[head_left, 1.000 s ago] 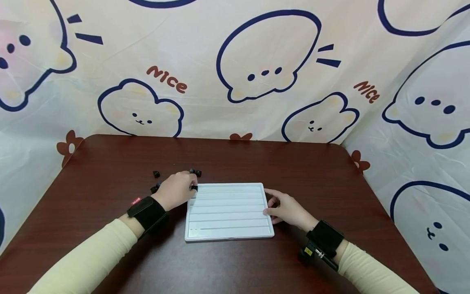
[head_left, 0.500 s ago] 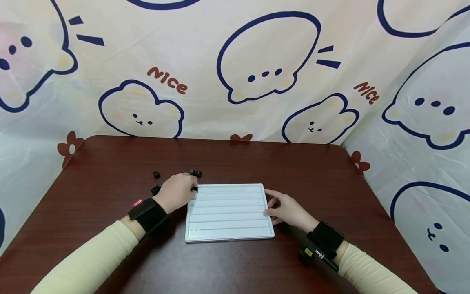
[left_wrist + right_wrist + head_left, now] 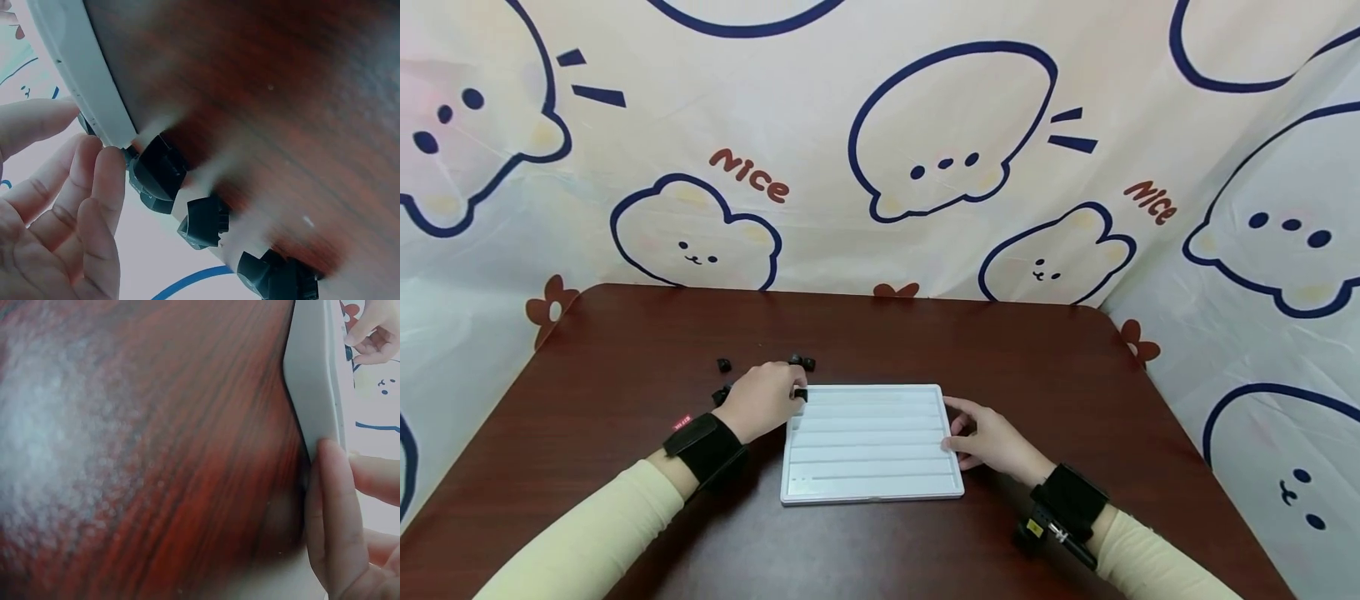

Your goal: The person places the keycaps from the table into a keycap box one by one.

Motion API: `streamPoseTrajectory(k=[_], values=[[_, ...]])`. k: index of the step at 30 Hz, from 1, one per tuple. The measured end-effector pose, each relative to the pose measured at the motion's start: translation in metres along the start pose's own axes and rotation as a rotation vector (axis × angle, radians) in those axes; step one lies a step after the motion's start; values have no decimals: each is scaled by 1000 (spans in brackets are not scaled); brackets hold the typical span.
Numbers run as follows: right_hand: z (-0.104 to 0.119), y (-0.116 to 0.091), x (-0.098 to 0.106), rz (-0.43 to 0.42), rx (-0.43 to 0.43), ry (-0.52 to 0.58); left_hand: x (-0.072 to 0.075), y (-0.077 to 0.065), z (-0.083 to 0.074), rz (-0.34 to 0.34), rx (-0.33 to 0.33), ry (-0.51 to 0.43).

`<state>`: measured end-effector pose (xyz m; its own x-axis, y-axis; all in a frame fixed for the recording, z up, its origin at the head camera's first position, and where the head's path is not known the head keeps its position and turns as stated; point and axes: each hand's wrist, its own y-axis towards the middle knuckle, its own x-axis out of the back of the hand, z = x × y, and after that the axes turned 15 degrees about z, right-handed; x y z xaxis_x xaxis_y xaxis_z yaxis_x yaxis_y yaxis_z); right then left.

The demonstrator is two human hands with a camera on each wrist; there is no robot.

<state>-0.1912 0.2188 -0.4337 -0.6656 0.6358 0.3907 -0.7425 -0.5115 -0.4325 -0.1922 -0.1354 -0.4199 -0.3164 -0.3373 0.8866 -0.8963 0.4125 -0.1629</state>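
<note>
A white ridged tray (image 3: 872, 446) lies flat on the table in the head view. Over its far left corner, my left hand (image 3: 765, 400) pinches a small black keycap (image 3: 801, 393) between thumb and fingers. The left wrist view shows only a sliver of that keycap (image 3: 85, 124), the fingers covering the rest. My right hand (image 3: 992, 442) holds the tray's right edge, thumb on the rim and fingers along the side. In the right wrist view, fingertips (image 3: 334, 481) press against the tray's side wall (image 3: 310, 375).
Several loose black keycaps lie beyond and left of the tray: a pair (image 3: 802, 362) behind its far left corner, one (image 3: 724, 365) farther left, and others (image 3: 720, 395) partly hidden by the left hand. A patterned cloth (image 3: 820, 167) hangs behind the brown table (image 3: 887, 333).
Everything in the head view sits slightly lower, as the camera has tilted up. Both hands keep about the same places at the tray, and the keycap stays pinched.
</note>
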Motion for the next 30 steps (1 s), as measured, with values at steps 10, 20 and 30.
streamPoseTrajectory(k=[10, 20, 30], values=[[-3, 1, 2, 5, 10, 13, 9, -5, 9, -38, 36, -15], [-3, -3, 3, 18, 14, 25, 36, -5, 24, -46, 109, -88], [-1, -1, 2, 8, -1, 12, 59, -14, 71, 11, 69, -58]])
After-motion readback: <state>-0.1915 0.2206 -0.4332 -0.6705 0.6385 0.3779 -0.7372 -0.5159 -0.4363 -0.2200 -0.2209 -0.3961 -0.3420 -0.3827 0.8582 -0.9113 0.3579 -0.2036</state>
